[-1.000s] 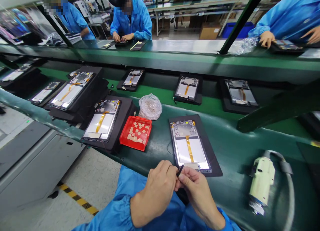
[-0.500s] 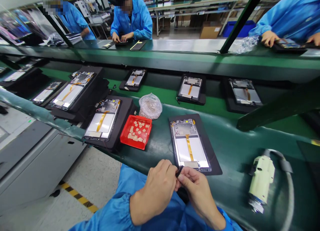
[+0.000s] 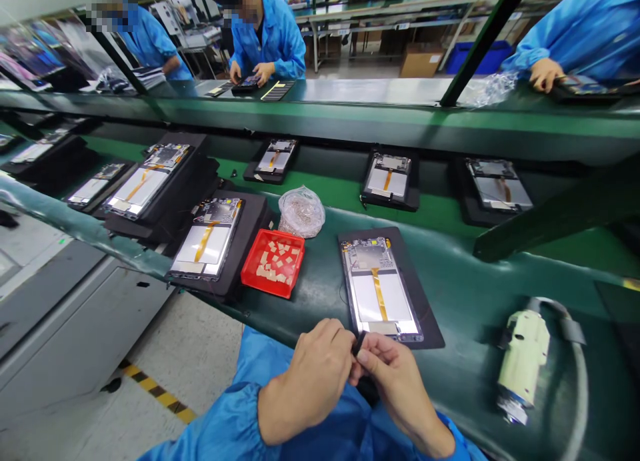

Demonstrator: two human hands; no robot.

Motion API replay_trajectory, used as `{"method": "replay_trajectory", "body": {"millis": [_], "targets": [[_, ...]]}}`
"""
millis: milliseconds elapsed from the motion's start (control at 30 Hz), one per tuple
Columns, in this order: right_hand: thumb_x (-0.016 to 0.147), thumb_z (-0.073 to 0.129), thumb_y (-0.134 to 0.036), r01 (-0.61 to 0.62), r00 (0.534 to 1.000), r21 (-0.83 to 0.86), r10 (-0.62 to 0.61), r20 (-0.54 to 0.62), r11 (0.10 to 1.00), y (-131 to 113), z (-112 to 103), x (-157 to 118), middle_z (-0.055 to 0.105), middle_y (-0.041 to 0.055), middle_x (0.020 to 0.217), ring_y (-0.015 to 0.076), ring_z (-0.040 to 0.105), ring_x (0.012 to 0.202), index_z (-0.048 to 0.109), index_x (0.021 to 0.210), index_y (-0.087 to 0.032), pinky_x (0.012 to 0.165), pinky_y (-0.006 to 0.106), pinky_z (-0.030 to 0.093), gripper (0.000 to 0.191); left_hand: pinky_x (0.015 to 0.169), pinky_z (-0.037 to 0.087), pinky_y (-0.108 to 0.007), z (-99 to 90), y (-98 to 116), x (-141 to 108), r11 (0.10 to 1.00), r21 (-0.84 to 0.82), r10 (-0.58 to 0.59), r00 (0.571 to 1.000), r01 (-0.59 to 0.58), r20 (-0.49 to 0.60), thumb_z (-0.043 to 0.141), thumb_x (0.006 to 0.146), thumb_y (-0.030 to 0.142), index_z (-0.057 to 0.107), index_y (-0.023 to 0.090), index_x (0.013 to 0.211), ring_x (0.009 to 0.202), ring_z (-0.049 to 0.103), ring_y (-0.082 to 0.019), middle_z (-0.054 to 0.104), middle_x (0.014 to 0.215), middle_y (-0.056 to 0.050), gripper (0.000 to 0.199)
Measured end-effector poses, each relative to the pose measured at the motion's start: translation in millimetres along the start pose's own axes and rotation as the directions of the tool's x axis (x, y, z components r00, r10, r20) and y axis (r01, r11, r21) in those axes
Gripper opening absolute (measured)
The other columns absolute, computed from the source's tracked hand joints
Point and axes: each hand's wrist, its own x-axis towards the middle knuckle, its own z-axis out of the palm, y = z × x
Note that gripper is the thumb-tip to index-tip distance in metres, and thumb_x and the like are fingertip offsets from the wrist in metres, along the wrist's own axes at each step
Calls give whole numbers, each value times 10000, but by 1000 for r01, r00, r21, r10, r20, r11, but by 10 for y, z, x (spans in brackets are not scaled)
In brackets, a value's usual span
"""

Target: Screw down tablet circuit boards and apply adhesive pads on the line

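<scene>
Small black part is pinched between the left hand and right hand, both closed tight, at the near edge of the desk, just below an opened tablet; the part looks to call for careful fingertip work

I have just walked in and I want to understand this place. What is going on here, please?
A person is pinching a small black piece between the left hand and right hand, just in front of an opened tablet on a black mat. A red tray of tan pads sits nearby on the green conveyor belt. More opened tablets lie along it, and a co-worker works across the line.
</scene>
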Motion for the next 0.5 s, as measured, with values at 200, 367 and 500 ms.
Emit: {"method": "replay_trajectory", "body": {"millis": [200, 367, 500], "targets": [[746, 853, -484, -26, 1000, -12, 26, 9, 1000, -93, 45, -12, 674, 30, 562, 139, 617, 514, 612, 702, -156, 571, 246, 459, 409, 711, 450, -299, -4, 8, 11, 999, -32, -11, 997, 8, -77, 429, 1018, 152, 575, 201, 880, 805, 593, -174, 615, 876, -10, 206], [831, 769, -487, 43, 999, -213, -48, -17, 976, -208, -83, -14, 693, 26, 595, 158, 662, 565, 612, 776, -181, 658, 272, 522, 348, 753, 476, -288, -202, -276, 89, 995, 46, -67, 935, 88, -348, 449, 975, 144, 606, 195, 892, 817, 635, -179, 653, 857, -30, 184], [876, 716, -393, 281, 908, -626, -413, -72, 728, -330, -286, 15, 745, 55, 761, 190, 712, 694, 676, 878, -195, 703, 281, 552, 202, 758, 495, -316, -506, -706, 303, 845, 289, -318, 857, 450, -405, 448, 1010, 227, 646, 161, 912, 827, 694, -230, 708, 864, -97, 230]]}}
